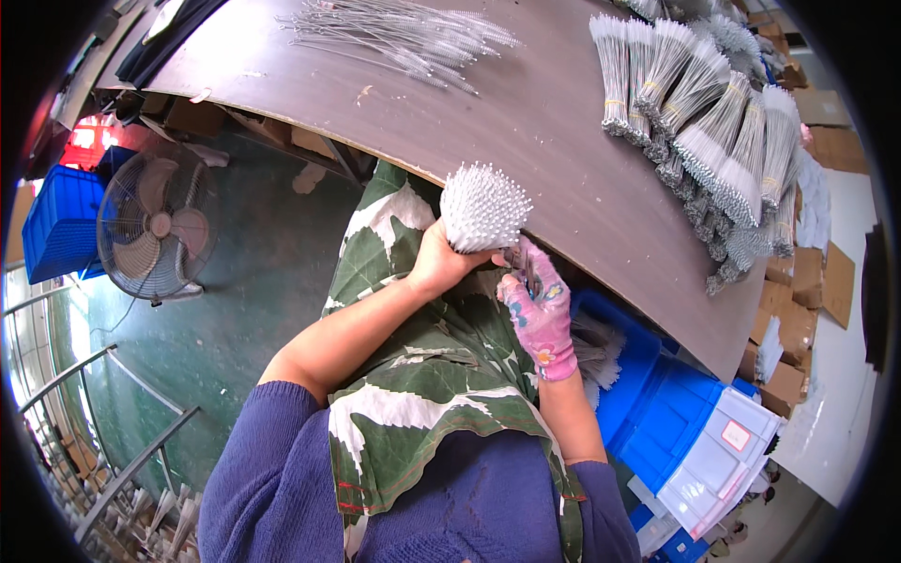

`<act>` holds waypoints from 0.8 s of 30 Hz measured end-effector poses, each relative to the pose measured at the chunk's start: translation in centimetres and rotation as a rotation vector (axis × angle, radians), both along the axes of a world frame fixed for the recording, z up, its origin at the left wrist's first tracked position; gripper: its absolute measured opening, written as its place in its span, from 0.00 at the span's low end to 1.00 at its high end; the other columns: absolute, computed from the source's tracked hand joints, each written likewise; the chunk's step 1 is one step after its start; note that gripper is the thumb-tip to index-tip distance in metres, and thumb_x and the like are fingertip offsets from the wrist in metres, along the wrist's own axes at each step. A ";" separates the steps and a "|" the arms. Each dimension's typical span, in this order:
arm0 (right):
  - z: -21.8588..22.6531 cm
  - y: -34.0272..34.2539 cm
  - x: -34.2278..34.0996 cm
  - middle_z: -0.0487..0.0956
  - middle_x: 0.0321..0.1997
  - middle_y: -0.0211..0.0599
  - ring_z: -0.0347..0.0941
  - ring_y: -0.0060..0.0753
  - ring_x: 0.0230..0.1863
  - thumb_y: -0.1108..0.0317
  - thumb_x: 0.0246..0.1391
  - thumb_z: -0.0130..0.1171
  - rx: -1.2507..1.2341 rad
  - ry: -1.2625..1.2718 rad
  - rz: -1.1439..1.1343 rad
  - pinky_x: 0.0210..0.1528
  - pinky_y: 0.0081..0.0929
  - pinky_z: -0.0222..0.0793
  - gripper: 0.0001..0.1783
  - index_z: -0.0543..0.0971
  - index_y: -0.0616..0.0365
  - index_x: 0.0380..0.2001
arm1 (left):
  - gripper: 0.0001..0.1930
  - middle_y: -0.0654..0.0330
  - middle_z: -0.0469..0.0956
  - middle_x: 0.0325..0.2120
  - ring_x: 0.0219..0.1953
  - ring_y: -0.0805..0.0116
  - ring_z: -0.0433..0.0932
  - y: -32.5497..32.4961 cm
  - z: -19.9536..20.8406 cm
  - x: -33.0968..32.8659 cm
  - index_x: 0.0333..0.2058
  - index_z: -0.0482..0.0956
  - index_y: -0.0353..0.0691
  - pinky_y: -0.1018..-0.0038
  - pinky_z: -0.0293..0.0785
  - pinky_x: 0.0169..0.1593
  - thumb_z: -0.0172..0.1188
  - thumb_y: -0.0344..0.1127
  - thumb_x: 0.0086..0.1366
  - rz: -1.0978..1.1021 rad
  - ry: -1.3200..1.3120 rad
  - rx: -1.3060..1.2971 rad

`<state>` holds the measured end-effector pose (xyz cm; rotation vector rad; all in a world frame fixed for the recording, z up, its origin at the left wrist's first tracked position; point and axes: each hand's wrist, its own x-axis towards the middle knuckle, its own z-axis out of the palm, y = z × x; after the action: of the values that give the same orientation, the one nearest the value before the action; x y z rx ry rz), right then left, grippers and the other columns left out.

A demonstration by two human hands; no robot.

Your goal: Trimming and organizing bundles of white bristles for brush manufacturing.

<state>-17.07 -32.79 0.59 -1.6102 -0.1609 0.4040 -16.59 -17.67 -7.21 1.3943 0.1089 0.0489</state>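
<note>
My bare left hand (439, 263) is wrapped round a thick bundle of thin wire brushes (485, 208), held in front of me at the table's edge. Their white bristle tips face up in a dense round head; the lower part is hidden by my hand. My right hand (542, 324), in a pink flowered glove, is closed on a small dark metal tool (526, 266) just below the bundle's right side. Whether it is pliers or scissors I cannot tell. The fingers of both hands almost meet there.
On the brown table (394, 122) lie loose wire brushes (404, 42) at the far side and stacked brush bundles (699, 122) at the right. Blue bins (671, 403) stand below its right end. A floor fan (155, 225) and blue crates (61, 220) are at the left.
</note>
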 end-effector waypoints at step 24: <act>3.4 0.1 0.5 0.74 0.21 0.24 0.62 0.09 0.19 0.45 0.62 0.42 -0.170 0.391 0.168 0.20 0.08 0.54 0.28 0.78 0.62 0.39 | 0.15 0.58 0.79 0.38 0.42 0.67 0.78 -1.0 -4.0 1.0 0.42 0.78 0.40 0.73 0.72 0.45 0.61 0.27 0.54 0.097 -0.228 0.414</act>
<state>-16.54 -32.73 3.96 -1.6558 0.0382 0.8726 -15.61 -18.64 -11.21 1.7854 -0.0267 0.3250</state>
